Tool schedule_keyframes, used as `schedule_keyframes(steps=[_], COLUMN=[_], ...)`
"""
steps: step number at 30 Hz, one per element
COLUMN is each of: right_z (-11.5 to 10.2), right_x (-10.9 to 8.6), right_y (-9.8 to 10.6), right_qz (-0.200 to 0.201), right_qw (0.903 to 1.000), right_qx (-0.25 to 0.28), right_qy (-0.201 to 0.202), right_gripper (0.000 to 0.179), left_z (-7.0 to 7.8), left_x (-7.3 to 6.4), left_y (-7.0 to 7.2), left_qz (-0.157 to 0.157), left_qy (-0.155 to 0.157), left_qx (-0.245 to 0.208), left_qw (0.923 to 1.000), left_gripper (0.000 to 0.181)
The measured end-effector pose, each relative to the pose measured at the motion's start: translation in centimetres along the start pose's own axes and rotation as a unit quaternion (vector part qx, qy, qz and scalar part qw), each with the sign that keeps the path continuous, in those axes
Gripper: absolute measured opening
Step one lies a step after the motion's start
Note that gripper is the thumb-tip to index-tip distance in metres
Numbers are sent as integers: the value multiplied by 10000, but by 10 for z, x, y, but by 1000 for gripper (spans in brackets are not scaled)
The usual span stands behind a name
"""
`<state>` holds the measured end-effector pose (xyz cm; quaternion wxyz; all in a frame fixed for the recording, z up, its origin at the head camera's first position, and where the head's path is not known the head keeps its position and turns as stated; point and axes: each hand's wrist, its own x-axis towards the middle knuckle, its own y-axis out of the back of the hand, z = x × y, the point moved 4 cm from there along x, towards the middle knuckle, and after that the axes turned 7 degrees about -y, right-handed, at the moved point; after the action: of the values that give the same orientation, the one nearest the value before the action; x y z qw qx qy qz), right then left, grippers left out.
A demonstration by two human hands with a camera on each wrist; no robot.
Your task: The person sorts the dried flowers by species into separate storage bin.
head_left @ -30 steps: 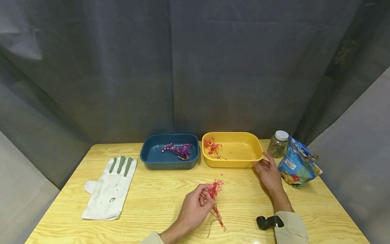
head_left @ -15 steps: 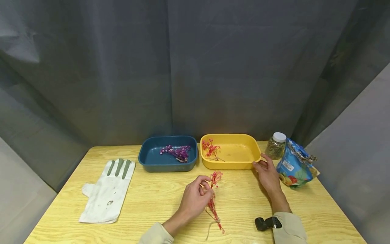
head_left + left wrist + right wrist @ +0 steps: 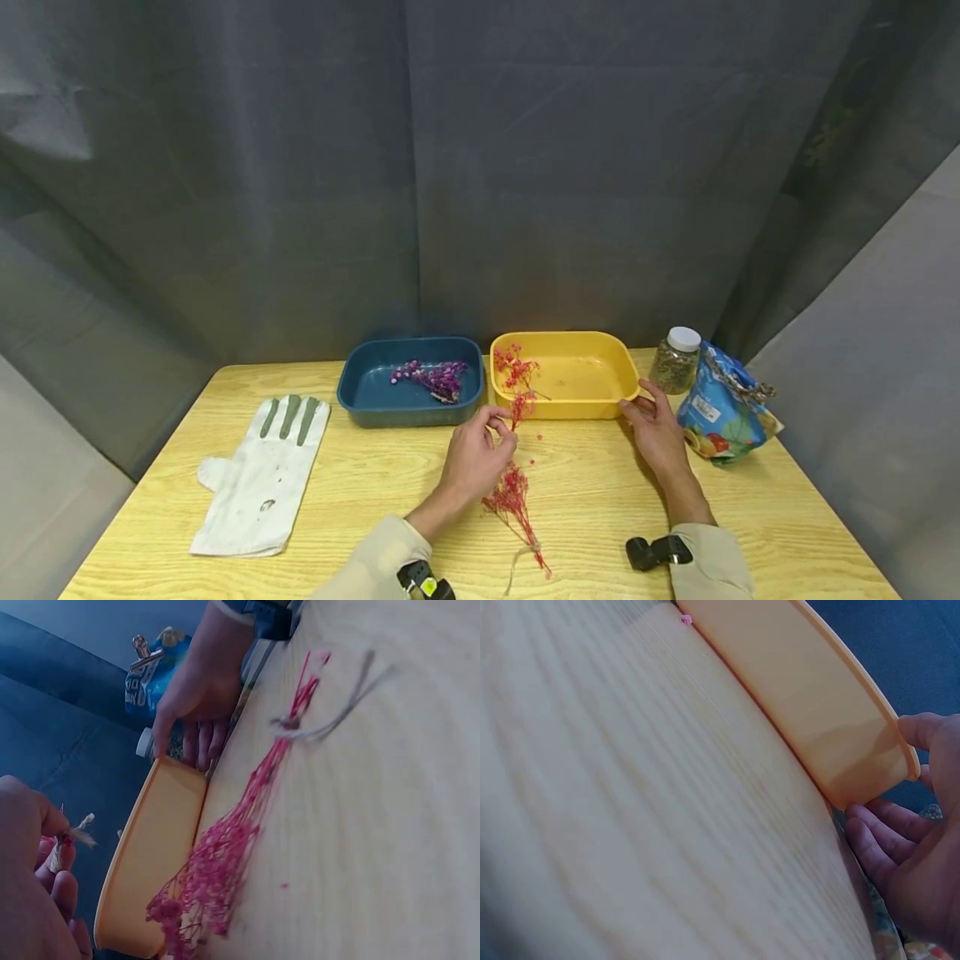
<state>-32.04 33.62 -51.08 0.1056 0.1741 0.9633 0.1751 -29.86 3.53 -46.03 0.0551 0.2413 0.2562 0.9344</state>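
Observation:
My left hand [image 3: 474, 458] is raised in front of the yellow tray [image 3: 577, 409] and pinches a small sprig of pink dried flowers [image 3: 522, 406]. Its stem end, tied with twine [image 3: 82, 831], sticks out between thumb and fingers in the left wrist view. A larger bunch of pink dried flowers [image 3: 512, 496], also bound with twine, lies on the table below. My right hand [image 3: 657, 433] grips the tray's near right corner, thumb at the rim and fingers against the lower side. Another pink sprig [image 3: 516, 367] lies inside the tray at its left end.
Left of the yellow tray stands a dark blue tray [image 3: 408, 416] with purple dried flowers [image 3: 435, 378]. A white glove [image 3: 258, 492] lies at the left. A white-lidded jar [image 3: 675, 365] and a clipped blue bag [image 3: 720, 417] stand at the right. Pink crumbs dot the table.
My left hand has risen from the bunch on the table toward the yellow tray, lifting a small pink sprig away from it. The right hand has kept its grip on the tray corner.

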Motion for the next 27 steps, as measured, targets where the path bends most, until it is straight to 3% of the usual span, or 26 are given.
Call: schedule_keyframes(steps=[8, 21, 27], right_z=[1, 0, 0], right_x=[0, -1, -2], right_y=[-1, -1, 0], right_qz=[-49, 1, 16], right_qw=[10000, 9999, 9999], right_qx=[31, 65, 102], right_qy=[-22, -129, -125], right_gripper=[67, 65, 66], left_z=[-1, -15, -19], left_x=[20, 50, 59], left_y=[-2, -12, -15], left_qz=[21, 24, 72], left_qy=[-11, 200, 300], left_qx=[63, 90, 338], left_qw=[10000, 9998, 9990], left_gripper=[26, 27, 28])
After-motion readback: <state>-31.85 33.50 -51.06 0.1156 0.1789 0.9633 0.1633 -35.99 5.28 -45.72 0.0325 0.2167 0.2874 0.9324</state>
